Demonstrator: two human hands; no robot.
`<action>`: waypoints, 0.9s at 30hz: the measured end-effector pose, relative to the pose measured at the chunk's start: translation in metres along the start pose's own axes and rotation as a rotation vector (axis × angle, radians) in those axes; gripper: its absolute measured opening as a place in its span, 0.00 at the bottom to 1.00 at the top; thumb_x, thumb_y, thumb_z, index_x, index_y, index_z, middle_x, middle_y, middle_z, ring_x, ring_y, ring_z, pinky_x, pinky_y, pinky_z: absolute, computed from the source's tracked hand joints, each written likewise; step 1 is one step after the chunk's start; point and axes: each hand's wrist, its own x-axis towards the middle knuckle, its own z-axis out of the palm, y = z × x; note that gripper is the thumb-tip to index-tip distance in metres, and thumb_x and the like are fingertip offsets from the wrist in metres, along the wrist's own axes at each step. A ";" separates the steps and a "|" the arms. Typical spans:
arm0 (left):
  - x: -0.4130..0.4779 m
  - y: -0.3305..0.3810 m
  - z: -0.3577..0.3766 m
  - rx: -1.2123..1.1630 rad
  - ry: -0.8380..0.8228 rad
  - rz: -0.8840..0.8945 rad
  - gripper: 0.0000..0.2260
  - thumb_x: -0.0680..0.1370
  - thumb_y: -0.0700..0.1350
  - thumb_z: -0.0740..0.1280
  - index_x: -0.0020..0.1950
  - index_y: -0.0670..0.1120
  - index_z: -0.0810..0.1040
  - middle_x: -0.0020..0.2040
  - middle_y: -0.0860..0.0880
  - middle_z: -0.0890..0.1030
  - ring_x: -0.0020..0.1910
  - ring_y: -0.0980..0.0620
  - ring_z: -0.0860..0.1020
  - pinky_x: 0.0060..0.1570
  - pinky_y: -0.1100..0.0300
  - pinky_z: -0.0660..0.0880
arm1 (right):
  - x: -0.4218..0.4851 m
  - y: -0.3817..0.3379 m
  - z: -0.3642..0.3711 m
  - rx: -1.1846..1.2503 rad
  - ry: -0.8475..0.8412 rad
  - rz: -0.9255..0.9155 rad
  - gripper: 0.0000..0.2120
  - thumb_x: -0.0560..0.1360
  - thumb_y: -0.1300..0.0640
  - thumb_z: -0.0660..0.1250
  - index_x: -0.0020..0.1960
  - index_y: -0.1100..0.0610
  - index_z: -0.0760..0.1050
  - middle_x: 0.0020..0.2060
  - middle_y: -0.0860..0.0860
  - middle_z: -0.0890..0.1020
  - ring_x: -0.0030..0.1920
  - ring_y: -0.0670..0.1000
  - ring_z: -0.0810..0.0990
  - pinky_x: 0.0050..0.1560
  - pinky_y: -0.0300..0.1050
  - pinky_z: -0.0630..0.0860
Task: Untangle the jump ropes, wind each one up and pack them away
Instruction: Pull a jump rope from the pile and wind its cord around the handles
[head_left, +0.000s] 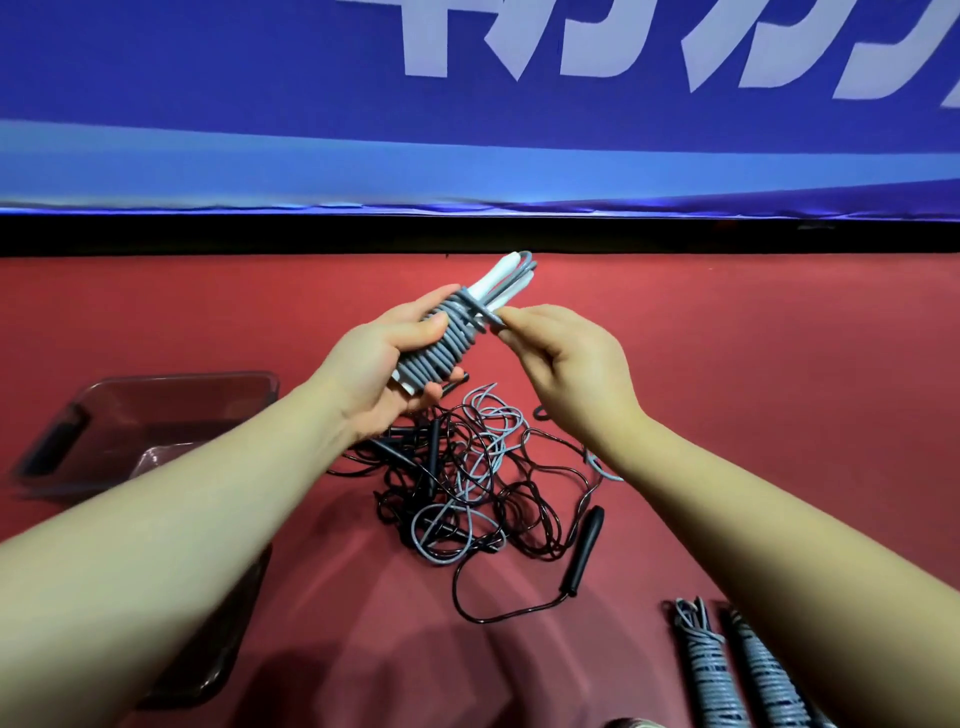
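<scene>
My left forearm (182, 509) and right forearm (779, 519) are bare right up to the wrists, uncovered wherever they show. My left hand (379, 358) and right hand (566, 364) are bare too, fingers and thumbs alike.

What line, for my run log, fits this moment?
left hand holds wound grey white-handled jump rope; right hand pinches its end; black-and-grey rope tangle on red surface

Grey cord (447, 340) wound on the white handles (506, 274) is seen as smooth, matt plastic, and the handles are smooth plastic too. The thin black cord (388, 508) is glossy, with light caught along it. The black handle (584, 551) looks matt, kinda rubbery. The tray (171, 378) is clear tinted plastic. A soft sheen is seen on the red bench (753, 389).
</scene>
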 end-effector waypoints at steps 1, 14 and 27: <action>0.000 0.002 0.001 0.005 -0.002 0.015 0.15 0.79 0.40 0.60 0.61 0.55 0.77 0.46 0.46 0.80 0.32 0.48 0.79 0.22 0.67 0.69 | 0.000 -0.002 -0.001 0.048 0.001 0.028 0.13 0.77 0.54 0.60 0.57 0.52 0.80 0.47 0.48 0.82 0.48 0.46 0.76 0.43 0.40 0.71; -0.001 0.011 0.012 0.011 -0.029 0.048 0.14 0.79 0.40 0.60 0.59 0.55 0.77 0.44 0.46 0.80 0.33 0.49 0.78 0.24 0.66 0.69 | -0.003 -0.015 0.004 0.163 0.150 0.123 0.12 0.77 0.58 0.61 0.57 0.56 0.79 0.46 0.42 0.74 0.48 0.36 0.70 0.49 0.25 0.65; -0.006 0.001 0.013 -0.078 -0.014 -0.034 0.18 0.78 0.41 0.64 0.66 0.55 0.74 0.47 0.44 0.79 0.32 0.50 0.76 0.21 0.67 0.68 | -0.005 -0.016 0.009 0.316 0.073 0.227 0.14 0.76 0.54 0.59 0.56 0.52 0.80 0.40 0.37 0.80 0.41 0.37 0.76 0.46 0.33 0.69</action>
